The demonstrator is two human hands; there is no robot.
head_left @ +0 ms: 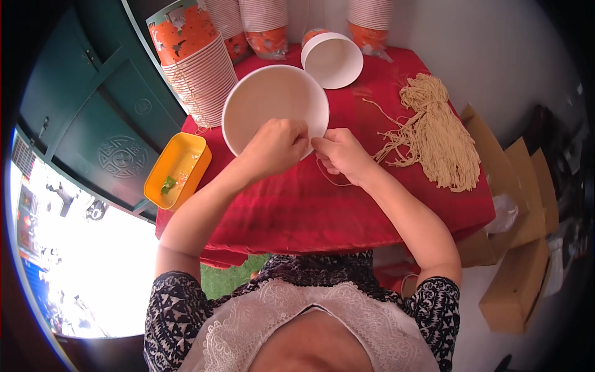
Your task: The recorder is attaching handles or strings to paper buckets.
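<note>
A large white-lined paper tub (248, 102) stands on the red cloth with its mouth facing me. My left hand (279, 144) reaches over its near side, fingers curled closed just inside the rim; what they grip is hidden. Just outside the near right of the rim, my right hand (343, 155) is closed in a pinch on a thin beige string (326, 178). A loop of that string hangs below the fingers. A large bundle of similar strings (443, 139) lies to the right, with loose strands trailing toward my right hand.
A tall stack of orange-printed tubs (201, 74) stands at the left, and a smaller white tub (334, 61) lies tipped behind. On the left edge sits a yellow box (178, 167) with small bits inside. Cardboard boxes (514, 279) stand beside the red-covered table (279, 217).
</note>
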